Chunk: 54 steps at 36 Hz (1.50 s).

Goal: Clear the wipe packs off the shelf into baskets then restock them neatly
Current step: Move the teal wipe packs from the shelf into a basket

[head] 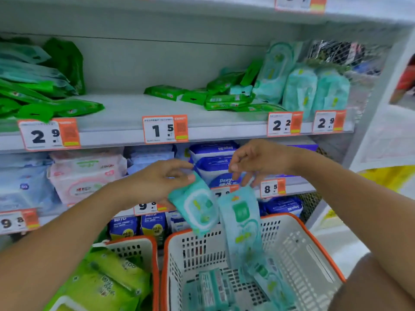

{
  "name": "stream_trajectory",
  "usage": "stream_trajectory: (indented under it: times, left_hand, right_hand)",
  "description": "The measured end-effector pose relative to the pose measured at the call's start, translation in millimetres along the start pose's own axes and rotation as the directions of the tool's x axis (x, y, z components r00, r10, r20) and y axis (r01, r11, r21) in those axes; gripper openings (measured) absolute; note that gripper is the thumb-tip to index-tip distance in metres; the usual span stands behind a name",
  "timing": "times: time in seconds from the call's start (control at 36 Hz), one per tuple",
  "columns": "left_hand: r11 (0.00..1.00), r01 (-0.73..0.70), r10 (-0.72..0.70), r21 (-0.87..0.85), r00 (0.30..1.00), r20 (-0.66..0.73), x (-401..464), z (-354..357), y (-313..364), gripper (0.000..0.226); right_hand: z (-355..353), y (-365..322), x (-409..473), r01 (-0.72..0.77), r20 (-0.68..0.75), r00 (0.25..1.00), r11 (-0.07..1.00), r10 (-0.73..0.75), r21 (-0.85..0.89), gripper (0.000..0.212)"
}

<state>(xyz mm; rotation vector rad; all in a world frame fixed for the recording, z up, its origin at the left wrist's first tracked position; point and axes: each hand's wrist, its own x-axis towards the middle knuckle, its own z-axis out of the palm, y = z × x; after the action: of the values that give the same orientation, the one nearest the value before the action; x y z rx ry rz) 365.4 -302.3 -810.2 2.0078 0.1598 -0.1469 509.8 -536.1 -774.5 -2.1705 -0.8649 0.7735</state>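
The left hand [157, 182] pinches a teal pack [195, 205] and the right hand [256, 162], fingers loosening, lets a long pack [243, 221] hang, which may snag the basket [314, 241] rim.

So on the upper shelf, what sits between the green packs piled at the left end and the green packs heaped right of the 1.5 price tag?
In the head view, nothing: bare grey shelf separates the left green pile from the right green heap.

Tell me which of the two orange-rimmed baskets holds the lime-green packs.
The left white plastic basket; the right basket holds only pale teal packs.
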Motion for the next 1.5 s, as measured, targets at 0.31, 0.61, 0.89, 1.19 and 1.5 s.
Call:
stream_trajectory:
  times: [0.31, 0.61, 0.89, 1.19, 1.5]
  left_hand:
    - [0.543, -0.148, 0.463, 0.827, 0.874, -0.147, 115, -3, 134, 0.054]
    - [0.482, 0.06, 0.082, 0.874, 0.99, -0.113, 151, 2, 136, 0.06]
    - [0.749, 0.15, 0.329, 0.645, 0.761, -0.559, 159, -17, 146, 0.055]
    - [0.933, -0.113, 0.203, 0.34, 0.949, -0.242, 231, 23, 196, 0.102]
    - [0.996, -0.088, 0.092, 0.027, 0.963, -0.255, 259, 1, 181, 0.061]
  right_hand:
    - [-125, 25, -2, -0.226, -0.97, 0.132, 0.946, -0.205, -0.231, 0.069]
    - [-144, 31, 43, -0.511, -0.929, 0.336, 0.799, -0.154, -0.317, 0.049]
    - [-134, 9, 81, 0.117, -0.744, 0.628, 0.973, -0.227, -0.199, 0.022]
    - [-171, 36, 74, -0.173, -0.929, 0.362, 0.985, 0.072, 0.009, 0.108]
    - [-186, 45, 69, 0.227, -0.913, 0.404, 0.961, 0.054, 0.157, 0.088]
